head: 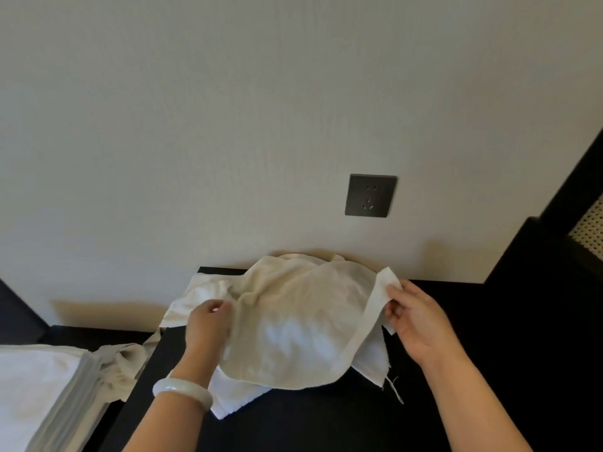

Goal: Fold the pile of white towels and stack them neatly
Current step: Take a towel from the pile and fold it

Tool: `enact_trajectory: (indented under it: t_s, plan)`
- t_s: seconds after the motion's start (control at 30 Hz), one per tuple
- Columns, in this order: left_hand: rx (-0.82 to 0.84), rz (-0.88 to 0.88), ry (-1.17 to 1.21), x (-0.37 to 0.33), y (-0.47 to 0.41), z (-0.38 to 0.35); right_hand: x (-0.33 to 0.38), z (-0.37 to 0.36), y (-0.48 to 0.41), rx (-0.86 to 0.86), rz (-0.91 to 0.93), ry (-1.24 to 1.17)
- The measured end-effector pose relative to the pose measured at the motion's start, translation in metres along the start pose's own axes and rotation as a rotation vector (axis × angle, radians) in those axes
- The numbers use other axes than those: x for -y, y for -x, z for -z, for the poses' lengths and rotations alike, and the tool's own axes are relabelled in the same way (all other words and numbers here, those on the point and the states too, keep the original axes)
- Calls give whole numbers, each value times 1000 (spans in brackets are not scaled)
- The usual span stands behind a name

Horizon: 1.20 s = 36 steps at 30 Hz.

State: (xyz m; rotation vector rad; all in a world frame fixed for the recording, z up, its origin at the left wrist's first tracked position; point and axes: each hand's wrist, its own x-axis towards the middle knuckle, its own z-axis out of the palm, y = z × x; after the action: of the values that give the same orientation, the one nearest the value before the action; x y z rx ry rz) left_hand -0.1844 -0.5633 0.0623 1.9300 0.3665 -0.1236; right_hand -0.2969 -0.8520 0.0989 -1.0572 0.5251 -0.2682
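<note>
Folded towels (39,386) sit stacked at the near left, set aside, I judge, to leave working room. Past the bracelet (182,391) on my wrist, my left hand (208,324) grips the left edge of a white towel (293,327), fingers curled into the cloth, while my right hand (414,321) pinches its right hem. Both hands hold it spread just above the dark surface (326,425), probably to find the corners before a first fold. Beneath it and farther left, the unfolded pile (202,291) lies against the wall (228,125), below a dark socket (371,195)
</note>
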Motion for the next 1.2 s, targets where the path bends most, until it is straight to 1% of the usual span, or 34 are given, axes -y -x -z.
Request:
enact_trajectory:
  t_s: [0.03,0.07,0.1,0.17,0.23,0.27,0.33,0.37,0.47,0.5,0.53,0.57,0.6,0.63,0.7,0.73,0.8,0.87,0.9,0.93,1.03,1.1,1.17,1.2]
  plan:
    - [8,-100,8,-10,12,-4,-3,-8,3,10,-8,53]
    - [53,-193,46,-21,27,-10,-7,-18,8,36,-17,106]
    - [135,-278,101,-31,44,-16,-12,-29,12,67,-32,155]
    - [377,-388,204,-43,74,-26,-21,-49,20,117,-41,196]
    - [605,-419,234,-42,91,-35,-27,-64,26,127,-51,163]
    - [666,-450,202,-37,95,-38,-29,-67,29,136,-71,141]
    - [686,-517,123,-27,96,-43,-32,-68,36,181,-120,112]
    - [689,-521,91,-23,96,-43,-34,-65,38,200,-142,107]
    - [705,-425,-29,-13,96,-41,-39,-52,41,211,-176,121]
    - [662,-378,-47,-13,96,-41,-41,-48,40,196,-166,167]
    - [585,-320,-33,-13,93,-41,-42,-45,38,176,-139,242]
    - [496,-229,20,-16,90,-41,-44,-41,37,172,-96,343]
    - [424,-98,108,-21,85,-42,-43,-40,37,191,-50,444]
    - [399,55,202,-26,80,-42,-43,-40,38,227,-7,529]
    - [462,310,362,-35,75,-44,-41,-41,42,312,31,652]
    - [509,386,426,-35,73,-47,-40,-42,44,355,31,683]
    - [541,407,464,-31,71,-52,-40,-42,44,408,16,718]
    - [444,339,436,-25,67,-58,-39,-42,43,398,8,708]
    - [373,268,404,-24,67,-58,-39,-40,42,371,4,673]
    - [308,160,340,-25,66,-57,-38,-40,41,333,3,627]
    - [138,-241,60,-41,74,-47,-31,-41,40,263,20,507]
    - [108,-477,-31,-61,88,-35,-29,-43,39,249,14,453]
    - [125,-629,-152,-77,95,-26,-27,-46,40,205,14,418]
    - [125,-677,-210,-82,97,-23,-25,-47,40,159,33,438]
